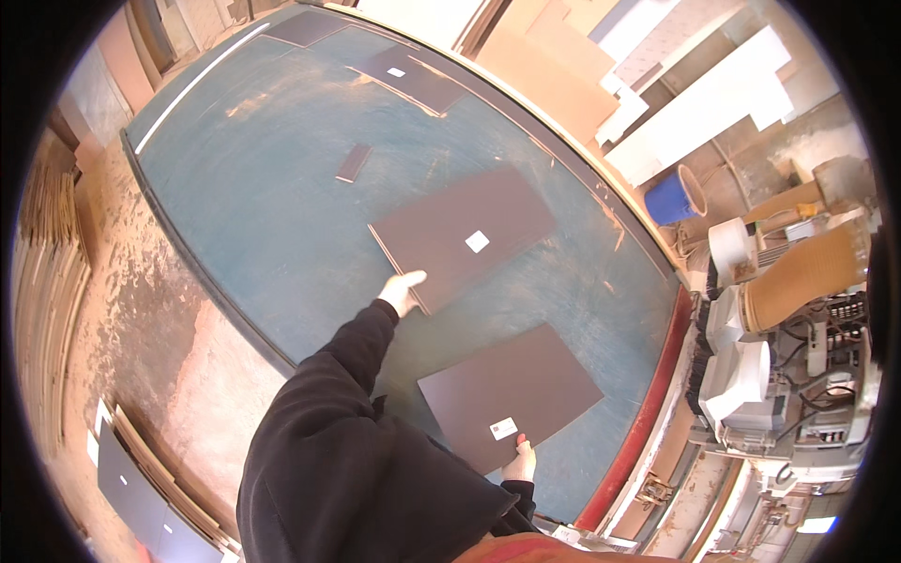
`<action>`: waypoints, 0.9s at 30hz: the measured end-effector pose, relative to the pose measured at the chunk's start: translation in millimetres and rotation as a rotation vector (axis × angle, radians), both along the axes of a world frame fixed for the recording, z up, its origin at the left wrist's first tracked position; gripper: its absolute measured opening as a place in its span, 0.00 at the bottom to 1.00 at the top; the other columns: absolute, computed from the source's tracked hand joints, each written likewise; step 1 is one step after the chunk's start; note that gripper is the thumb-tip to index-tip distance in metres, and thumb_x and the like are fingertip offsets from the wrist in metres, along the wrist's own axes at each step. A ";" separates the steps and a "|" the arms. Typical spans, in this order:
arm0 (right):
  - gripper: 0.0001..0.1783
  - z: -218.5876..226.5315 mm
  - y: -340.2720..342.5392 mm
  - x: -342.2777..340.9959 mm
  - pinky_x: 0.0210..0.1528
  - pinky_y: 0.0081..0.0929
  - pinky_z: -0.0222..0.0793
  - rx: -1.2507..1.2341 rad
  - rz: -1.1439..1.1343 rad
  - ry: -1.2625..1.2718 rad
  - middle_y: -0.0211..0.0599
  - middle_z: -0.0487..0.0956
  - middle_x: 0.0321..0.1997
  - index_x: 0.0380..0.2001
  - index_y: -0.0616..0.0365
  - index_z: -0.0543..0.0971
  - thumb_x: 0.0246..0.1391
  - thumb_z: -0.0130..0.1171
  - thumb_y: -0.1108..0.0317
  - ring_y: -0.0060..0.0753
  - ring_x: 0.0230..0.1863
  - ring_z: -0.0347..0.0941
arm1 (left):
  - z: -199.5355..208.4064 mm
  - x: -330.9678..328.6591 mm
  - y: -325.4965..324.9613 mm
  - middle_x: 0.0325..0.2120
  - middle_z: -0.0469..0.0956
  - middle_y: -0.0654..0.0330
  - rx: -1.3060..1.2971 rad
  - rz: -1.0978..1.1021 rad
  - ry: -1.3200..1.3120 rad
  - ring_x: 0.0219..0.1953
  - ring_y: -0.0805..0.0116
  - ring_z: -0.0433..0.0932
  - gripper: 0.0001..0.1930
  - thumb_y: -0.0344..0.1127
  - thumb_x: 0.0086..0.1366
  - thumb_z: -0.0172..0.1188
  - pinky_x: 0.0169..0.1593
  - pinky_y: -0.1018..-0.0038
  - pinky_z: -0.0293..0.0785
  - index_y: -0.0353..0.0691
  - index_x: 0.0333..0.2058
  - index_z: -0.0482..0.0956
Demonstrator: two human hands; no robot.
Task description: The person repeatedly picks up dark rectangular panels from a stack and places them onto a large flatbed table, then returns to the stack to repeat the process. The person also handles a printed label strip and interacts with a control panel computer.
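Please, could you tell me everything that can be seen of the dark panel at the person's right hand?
The dark panel is a thin, flat, four-cornered board with straight edges, grey-brown and smooth-looking, perhaps laminated wood. A white label with small dark printing sits near its closest edge. The panel is askew over the near part of the blue-green table; whether it rests fully flat is unclear. The right hand holds its near edge, beside the label.
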State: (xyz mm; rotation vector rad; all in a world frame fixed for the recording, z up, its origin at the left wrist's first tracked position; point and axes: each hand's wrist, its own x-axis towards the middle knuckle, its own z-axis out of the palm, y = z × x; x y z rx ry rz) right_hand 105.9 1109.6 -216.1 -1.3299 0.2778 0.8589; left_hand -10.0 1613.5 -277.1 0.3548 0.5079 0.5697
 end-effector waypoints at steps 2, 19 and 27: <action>0.15 3.5 -19.2 -18.1 0.54 0.45 0.75 -0.159 0.025 -0.042 0.42 0.78 0.51 0.49 0.64 0.75 0.65 0.50 0.65 0.43 0.52 0.77 | 16.3 -14.2 -20.8 0.60 0.75 0.51 -0.039 -0.027 -0.038 0.62 0.52 0.74 0.29 0.30 0.64 0.64 0.65 0.51 0.71 0.33 0.63 0.68; 0.29 59.8 14.8 -75.3 0.58 0.43 0.69 -0.052 0.298 -0.726 0.45 0.74 0.59 0.60 0.66 0.72 0.64 0.51 0.55 0.42 0.57 0.72 | 166.8 -423.5 -286.2 0.36 0.85 0.55 0.374 0.646 0.267 0.40 0.67 0.82 0.17 0.29 0.55 0.67 0.47 0.70 0.77 0.26 0.43 0.84; 0.23 86.5 -18.4 -162.5 0.58 0.40 0.68 0.339 0.800 -0.462 0.39 0.77 0.52 0.50 0.67 0.75 0.64 0.54 0.55 0.37 0.51 0.72 | 158.1 -540.4 -695.3 0.36 0.85 0.53 0.202 1.379 0.665 0.38 0.68 0.82 0.19 0.35 0.57 0.69 0.44 0.70 0.78 0.26 0.43 0.83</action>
